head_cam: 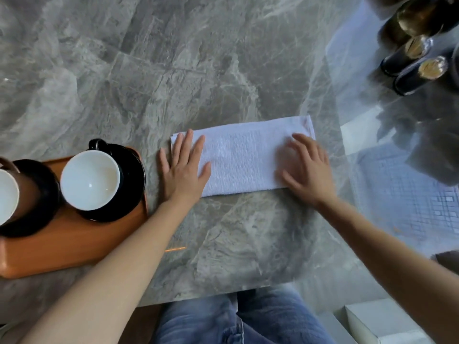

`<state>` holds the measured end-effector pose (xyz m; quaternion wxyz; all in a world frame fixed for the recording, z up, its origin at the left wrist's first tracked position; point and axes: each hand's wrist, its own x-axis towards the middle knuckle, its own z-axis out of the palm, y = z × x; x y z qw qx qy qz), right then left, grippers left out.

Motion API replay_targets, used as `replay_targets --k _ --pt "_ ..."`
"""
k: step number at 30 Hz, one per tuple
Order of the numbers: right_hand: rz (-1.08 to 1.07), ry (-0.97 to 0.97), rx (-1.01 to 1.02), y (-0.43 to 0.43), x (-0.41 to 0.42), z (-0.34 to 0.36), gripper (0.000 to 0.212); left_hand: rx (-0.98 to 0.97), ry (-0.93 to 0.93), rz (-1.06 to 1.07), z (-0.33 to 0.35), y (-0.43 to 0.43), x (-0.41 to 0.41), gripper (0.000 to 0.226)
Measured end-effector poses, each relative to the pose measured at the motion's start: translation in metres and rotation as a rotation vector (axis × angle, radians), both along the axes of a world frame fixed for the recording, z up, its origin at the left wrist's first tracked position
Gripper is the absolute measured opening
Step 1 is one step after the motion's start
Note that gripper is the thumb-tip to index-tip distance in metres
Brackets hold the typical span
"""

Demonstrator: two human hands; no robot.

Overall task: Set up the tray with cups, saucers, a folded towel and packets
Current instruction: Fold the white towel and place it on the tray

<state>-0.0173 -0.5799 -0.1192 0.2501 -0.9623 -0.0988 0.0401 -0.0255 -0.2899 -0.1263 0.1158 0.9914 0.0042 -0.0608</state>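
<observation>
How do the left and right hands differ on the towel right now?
The left hand rests on the left end of the towel, with its little finger off on the table. The right hand rests on the towel's right end. The left hand looks sharp; the right hand is blurred. Both lie palm down with straight, spread fingers, neither in a grip. The towel lies beside the tray, not on it.

Home dining area, marble table (198,70), bottles (412,53)
</observation>
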Motion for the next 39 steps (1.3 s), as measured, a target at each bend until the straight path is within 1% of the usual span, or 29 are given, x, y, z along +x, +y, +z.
replay_targets --k 2,3,4,6,7,8,9,11,13,14,15,17,18,21,22,25,26,28,30,31,32,34,36,37,38,39 --pt "-0.042 0.014 0.009 -0.001 -0.031 -0.002 0.063 -0.023 -0.032 0.052 0.008 -0.010 -0.003 0.058" --pt "-0.055 0.021 0.022 0.000 -0.039 -0.002 0.062 -0.062 -0.070 0.067 0.013 -0.018 -0.007 0.058" --pt "-0.076 0.028 0.037 0.001 -0.041 -0.001 0.061 -0.148 -0.107 0.057 0.019 -0.028 -0.012 0.057" --pt "-0.125 0.043 0.046 0.004 -0.037 0.002 0.059 -0.406 -0.118 -0.044 0.029 -0.056 -0.026 0.048" --pt "-0.139 0.048 0.047 0.006 -0.033 0.004 0.058 -0.490 -0.097 -0.121 0.033 -0.072 -0.034 0.044" --pt "-0.138 0.044 0.066 0.007 -0.031 0.007 0.056 -0.517 -0.080 -0.196 0.036 -0.088 -0.042 0.042" --pt "-0.125 0.039 0.111 0.009 -0.031 0.010 0.055 -0.507 -0.064 -0.257 0.037 -0.103 -0.047 0.046" --pt "-0.094 0.039 0.255 0.015 -0.036 0.014 0.052 -0.461 -0.002 -0.320 0.033 -0.129 -0.054 0.067" --pt "-0.093 0.060 0.398 0.020 -0.047 0.013 0.047 -0.325 0.045 -0.319 0.025 -0.145 -0.056 0.087" --pt "-0.128 0.087 0.466 0.021 -0.050 0.012 0.045 -0.249 0.037 -0.303 0.022 -0.149 -0.055 0.089" --pt "-0.188 0.124 0.541 0.021 -0.051 0.012 0.043 -0.212 0.019 -0.280 0.019 -0.152 -0.052 0.088" --pt "-0.307 0.157 0.675 0.019 -0.048 0.015 0.038 -0.229 -0.008 -0.245 0.015 -0.153 -0.047 0.080" --pt "-0.339 0.149 0.701 0.017 -0.045 0.017 0.039 -0.258 -0.015 -0.232 0.013 -0.153 -0.045 0.074" --pt "-0.360 0.148 0.637 0.007 -0.038 0.019 0.049 -0.312 -0.051 -0.222 0.010 -0.148 -0.038 0.049" --pt "-0.379 0.169 0.645 0.002 -0.035 0.017 0.052 -0.321 -0.064 -0.243 0.011 -0.144 -0.034 0.039" --pt "-0.483 0.312 0.819 -0.009 -0.022 0.018 0.055 -0.421 -0.070 -0.296 0.015 -0.126 -0.018 0.018" --pt "-0.448 0.318 0.805 -0.011 -0.020 0.021 0.059 -0.500 -0.048 -0.274 0.018 -0.120 -0.014 0.014" --pt "-0.237 0.294 0.617 -0.013 -0.017 0.029 0.066 -0.698 -0.014 -0.161 0.027 -0.111 -0.010 0.010" --pt "0.011 0.272 0.374 -0.007 -0.019 0.032 0.064 -0.824 -0.040 -0.067 0.039 -0.101 -0.007 0.019" --pt "0.088 0.274 0.280 -0.002 -0.022 0.030 0.062 -0.857 -0.047 -0.048 0.045 -0.095 -0.006 0.023" --pt "0.105 0.268 0.222 0.004 -0.024 0.027 0.059 -0.890 -0.045 -0.043 0.050 -0.089 -0.004 0.025" --pt "-0.005 0.215 0.190 0.022 -0.024 0.023 0.050 -0.986 -0.006 -0.028 0.056 -0.074 0.001 0.025" --pt "-0.152 0.150 0.202 0.038 -0.012 0.024 0.029 -1.061 0.068 0.032 0.061 -0.060 0.011 0.021" --pt "-0.193 0.136 0.241 0.044 -0.003 0.024 0.017 -1.095 0.091 0.074 0.063 -0.054 0.016 0.021" --pt "-0.218 0.147 0.332 0.048 0.006 0.026 0.008 -1.128 0.094 0.134 0.064 -0.047 0.021 0.024" --pt "-0.241 0.172 0.448 0.053 0.016 0.029 0.007 -1.144 0.076 0.210 0.065 -0.040 0.027 0.024"
